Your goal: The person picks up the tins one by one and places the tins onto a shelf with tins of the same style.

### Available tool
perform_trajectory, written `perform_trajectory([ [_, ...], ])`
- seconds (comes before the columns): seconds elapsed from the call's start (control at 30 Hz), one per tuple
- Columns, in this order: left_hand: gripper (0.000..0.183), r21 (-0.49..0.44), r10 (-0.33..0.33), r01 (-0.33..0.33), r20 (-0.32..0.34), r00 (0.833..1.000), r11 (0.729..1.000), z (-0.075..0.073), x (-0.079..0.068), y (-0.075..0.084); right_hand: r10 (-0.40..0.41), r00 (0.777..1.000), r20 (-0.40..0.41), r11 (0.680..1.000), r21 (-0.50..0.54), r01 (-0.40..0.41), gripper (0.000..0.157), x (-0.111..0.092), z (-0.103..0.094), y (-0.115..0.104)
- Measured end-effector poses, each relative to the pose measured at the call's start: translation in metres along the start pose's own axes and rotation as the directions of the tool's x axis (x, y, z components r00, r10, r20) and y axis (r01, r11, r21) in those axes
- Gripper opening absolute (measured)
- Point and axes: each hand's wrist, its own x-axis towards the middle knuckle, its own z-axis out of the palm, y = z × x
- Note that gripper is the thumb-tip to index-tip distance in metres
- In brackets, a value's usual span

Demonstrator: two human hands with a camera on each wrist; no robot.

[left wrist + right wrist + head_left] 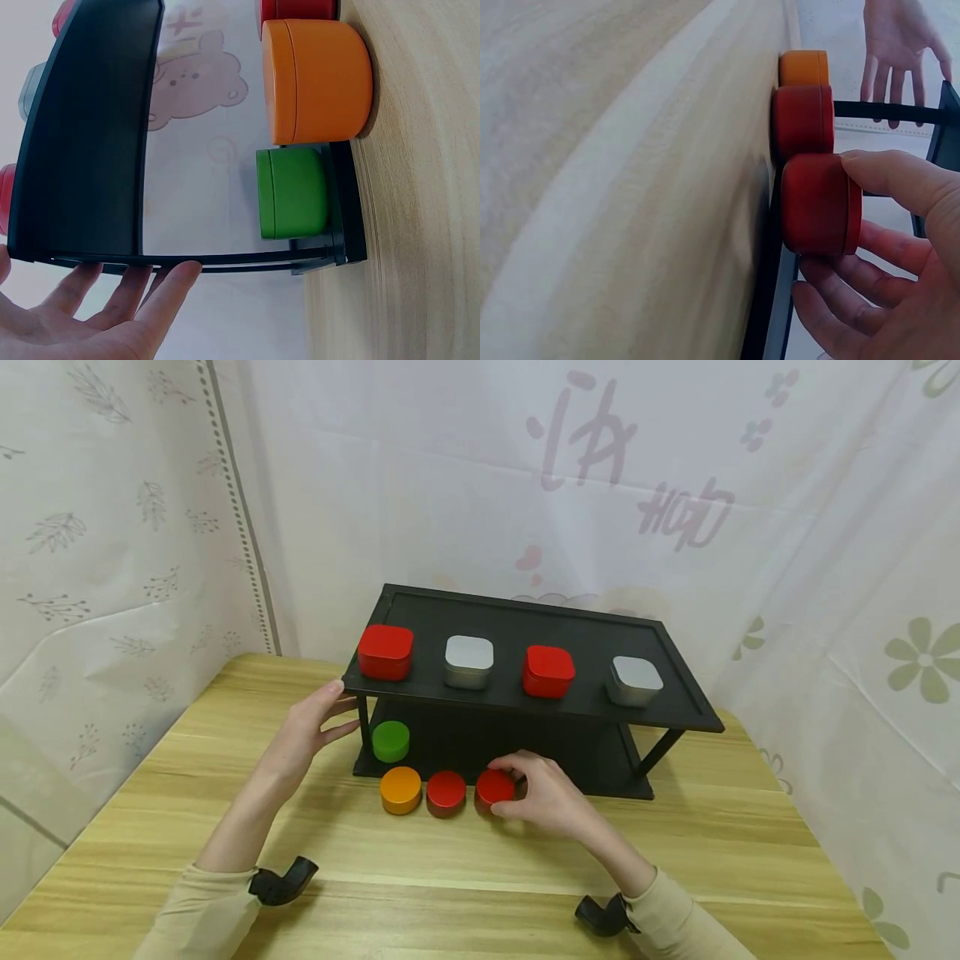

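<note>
We see the right hand (543, 793) pinching the right red tin (493, 787), with the thumb on the near side and fingers on the far side. This tin is just in front of the rack (660, 752), at the right end of a row of three round tins. We cannot tell if its bottom touches the table (435, 877).

The left hand (303, 727) touches the left end of the rack. Its thumb is at the corner of the upper shelf (517, 618), and its fingers reach, fairly straight, to the left post (364, 725). They are not wrapped round any tin.

Next to the pinched tin is the left red tin (446, 793), and then the orange tin (401, 790). Both stand on the table, free of any hand.

Farther back, the green tin (391, 741) sits at the left end of the low shelf (450, 747). On the upper shelf we see four square tins in a row: red (386, 652), silver (469, 662), red (548, 672), silver (633, 681).

We think the work is partly done. Five tins are on the rack already. The three round ones in front are not on it yet, and only one of those is in hand.
</note>
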Motion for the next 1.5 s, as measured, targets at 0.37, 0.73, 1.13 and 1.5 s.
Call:
perform_trajectory([
  [0.37,0.068,-0.001,0.001,-0.001,0.004,1.000,1.000,0.000,0.000,0.000,-0.008,1.000,-0.004,1.000,0.030,0.008,0.046,0.005,-0.012,0.002],
  [0.73,0.066,-0.009,-0.005,0.005,-0.001,1.000,1.000,-0.001,0.000,0.000,-0.011,1.000,-0.010,0.998,0.068,0.012,0.047,0.019,-0.021,0.006],
  [1.13,0.067,0.014,0.002,-0.002,-0.002,1.000,1.000,0.000,0.000,0.001,0.002,1.000,0.001,0.998,0.065,-0.002,0.050,0.036,-0.021,0.003],
  [1.5,0.068,0.023,0.002,-0.001,-0.008,1.000,1.000,0.000,0.001,0.002,0.002,1.000,0.008,0.998,0.059,-0.002,0.052,0.052,-0.015,0.001],
])
